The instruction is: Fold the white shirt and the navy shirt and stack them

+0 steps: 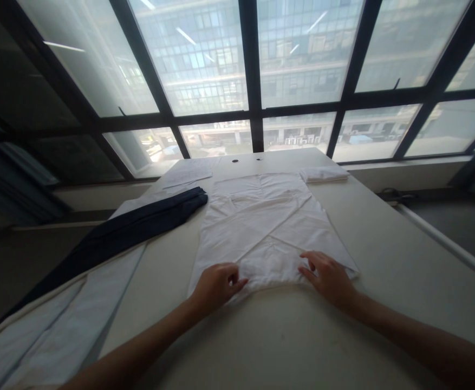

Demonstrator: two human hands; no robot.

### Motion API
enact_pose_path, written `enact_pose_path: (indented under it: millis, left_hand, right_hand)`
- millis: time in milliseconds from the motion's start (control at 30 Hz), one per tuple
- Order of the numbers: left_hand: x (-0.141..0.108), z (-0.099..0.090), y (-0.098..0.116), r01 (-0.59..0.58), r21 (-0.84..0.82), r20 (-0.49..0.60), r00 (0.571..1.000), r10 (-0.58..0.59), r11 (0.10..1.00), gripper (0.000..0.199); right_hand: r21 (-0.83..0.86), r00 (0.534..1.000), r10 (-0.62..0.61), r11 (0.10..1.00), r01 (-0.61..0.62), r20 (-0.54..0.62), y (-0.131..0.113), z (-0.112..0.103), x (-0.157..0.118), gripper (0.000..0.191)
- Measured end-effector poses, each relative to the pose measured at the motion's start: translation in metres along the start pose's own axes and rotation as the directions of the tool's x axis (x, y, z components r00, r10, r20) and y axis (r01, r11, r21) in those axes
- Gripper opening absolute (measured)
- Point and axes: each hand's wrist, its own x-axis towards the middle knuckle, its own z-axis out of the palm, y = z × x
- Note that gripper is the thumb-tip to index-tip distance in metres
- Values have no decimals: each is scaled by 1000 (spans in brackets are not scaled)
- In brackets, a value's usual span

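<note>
Seen bent at the near left of the white garment (261,222): left hand (218,284), with fingers curled and thumb pointing inward along the hem; cannot tell about any grip on the cloth. Seen curved at the near right of the same hem: right hand (329,277), with thumb and forefinger parted; cannot tell about a grip here either. Spread flat between and beyond both hands, in the middle of the table (281,336), with diagonal folds across the front and gathers toward the far end. Laid lengthwise to the left, just beside: a dark garment (148,219), on top of pale cloth (95,303) along the table's left side. Placed near the far right corner: a folded white cloth (324,174). Lying toward the far left: a flat white piece (190,172). Rising past the table: dark-framed windows (255,92), with a building (302,59) beyond.
</note>
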Motion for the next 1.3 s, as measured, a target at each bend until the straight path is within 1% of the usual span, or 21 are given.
enact_pose_path:
  millis: [33,67,100,133,200,267,300,367,467,633,800,900,1100,1200,1300]
  left_hand:
    - [1,-3,4,-86,-6,-42,995,86,996,27]
    - [4,-6,10,-182,-9,-73,981,181,983,23]
    - [7,-6,16,-277,-7,-81,958,276,961,24]
    - [11,-5,22,-363,-1,-59,930,363,932,30]
    - [21,3,34,-493,5,25,870,493,870,44]
    - [30,17,42,-566,-2,83,821,565,824,51]
    - [33,23,44,-582,-7,92,809,580,813,54]
    - [37,32,44,-587,-17,90,806,586,810,60]
    - [35,35,39,-576,-27,120,809,575,817,66]
    - [32,30,34,-547,-44,188,817,545,836,73]
    - [28,28,25,-546,-25,241,810,535,838,76]
    - [21,23,19,-533,-9,235,821,520,846,76]
    - [13,18,15,-488,11,242,849,471,873,74]
    - [12,17,17,-484,11,235,852,469,875,74]
    - [12,17,19,-485,16,225,854,469,875,73]
  right_hand:
    - [-12,997,-67,998,67,-24,-6,-3,1,24]
    - [-19,990,-136,991,135,-38,-12,-6,3,24]
    - [-19,979,-201,979,201,-36,-20,-7,6,26]
    - [-13,966,-259,966,259,-21,-28,-6,10,31]
    - [14,933,-357,934,357,37,-41,3,19,47]
    - [45,896,-428,904,425,120,-48,17,28,63]
    - [56,879,-447,894,444,166,-49,25,31,68]
    - [56,864,-441,896,441,245,-46,37,34,68]
    - [18,876,-382,919,394,295,-36,44,29,68]
    - [-14,885,-345,930,367,312,-20,35,10,79]
    - [-101,905,-264,944,313,334,-11,25,-7,73]
    - [-132,916,-228,950,284,331,-8,19,-14,72]
    - [-139,926,-228,950,279,300,-9,17,-16,64]
    - [-143,930,-248,945,294,272,-8,17,-14,58]
    - [-146,923,-294,930,336,249,-7,17,-12,52]
